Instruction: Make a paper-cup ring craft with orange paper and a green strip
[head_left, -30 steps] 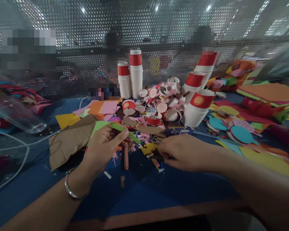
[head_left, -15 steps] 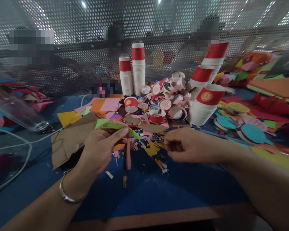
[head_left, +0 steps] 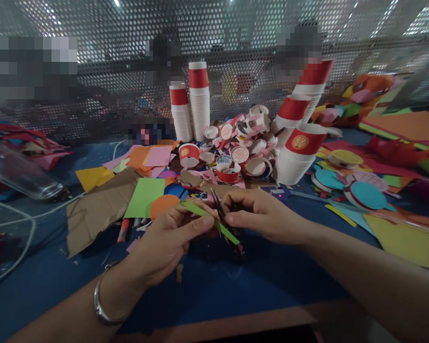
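My left hand (head_left: 178, 238) is closed, with a narrow strip of green paper (head_left: 226, 231) pinched between thumb and fingers. My right hand (head_left: 253, 212) is closed on a pair of dark scissors (head_left: 219, 205), their pointed blades tilted up and to the left. The scissors cross beside the green strip; the handles are partly hidden by the strip and my fingers. Just beyond my left hand lie an orange paper disc (head_left: 163, 207) and a green paper sheet (head_left: 145, 197).
Stacked paper cups (head_left: 200, 109) stand at the back, and more cups (head_left: 296, 157) lean at right. Between them is a heap of cut cup pieces (head_left: 250, 133). Cardboard (head_left: 102, 205) and a clear tumbler (head_left: 30, 174) lie left; blue-topped paper discs (head_left: 368, 194) and yellow paper (head_left: 405, 238) lie right.
My right hand has moved left and now holds scissors by the green strip. My left hand has shifted right with the strip, uncovering the orange disc and more of the green sheet.
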Demonstrator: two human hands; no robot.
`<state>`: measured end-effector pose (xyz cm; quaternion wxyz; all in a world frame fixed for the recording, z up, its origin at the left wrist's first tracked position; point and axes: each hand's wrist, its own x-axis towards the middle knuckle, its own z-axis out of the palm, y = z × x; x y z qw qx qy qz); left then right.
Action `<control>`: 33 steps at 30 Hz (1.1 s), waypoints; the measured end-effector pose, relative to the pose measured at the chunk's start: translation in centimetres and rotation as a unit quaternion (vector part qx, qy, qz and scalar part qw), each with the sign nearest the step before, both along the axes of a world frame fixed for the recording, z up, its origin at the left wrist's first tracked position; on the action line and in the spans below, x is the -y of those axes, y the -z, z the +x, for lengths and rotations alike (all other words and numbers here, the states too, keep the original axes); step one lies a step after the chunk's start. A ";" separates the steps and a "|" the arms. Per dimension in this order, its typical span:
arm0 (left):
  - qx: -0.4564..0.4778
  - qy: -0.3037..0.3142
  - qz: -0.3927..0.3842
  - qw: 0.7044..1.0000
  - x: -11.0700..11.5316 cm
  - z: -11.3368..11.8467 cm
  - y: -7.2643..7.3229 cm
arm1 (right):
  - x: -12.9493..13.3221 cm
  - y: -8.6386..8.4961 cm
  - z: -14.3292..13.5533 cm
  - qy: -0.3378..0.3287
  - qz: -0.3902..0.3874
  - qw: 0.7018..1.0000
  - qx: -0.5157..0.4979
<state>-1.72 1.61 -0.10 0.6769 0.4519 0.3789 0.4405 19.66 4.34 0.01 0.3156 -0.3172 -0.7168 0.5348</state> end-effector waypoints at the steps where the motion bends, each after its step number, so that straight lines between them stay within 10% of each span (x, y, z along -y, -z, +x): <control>1: 0.004 -0.006 -0.004 1.000 0.0 0.0 0.0 | 0.1 0.0 -0.1 0.003 -0.001 1.000 -0.011; 10: 0.017 -0.049 -0.004 0.999 -0.1 0.0 -0.2 | 0.9 0.6 -0.8 0.038 -0.145 0.983 -0.107; 33: 0.046 -0.176 -0.036 0.983 -0.9 -0.5 0.1 | 0.7 1.1 -0.6 0.106 -0.141 0.981 -0.083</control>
